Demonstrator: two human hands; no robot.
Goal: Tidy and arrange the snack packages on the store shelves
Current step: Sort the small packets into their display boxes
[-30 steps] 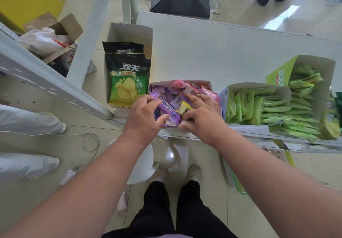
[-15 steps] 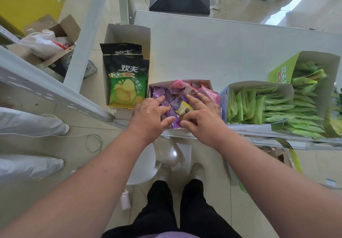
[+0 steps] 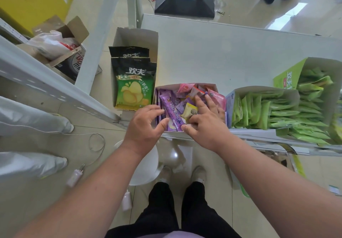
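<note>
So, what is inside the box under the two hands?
Purple packets, pink packets and one yellow packet fill the box. Both hands and these packets hide lower layers.
</note>
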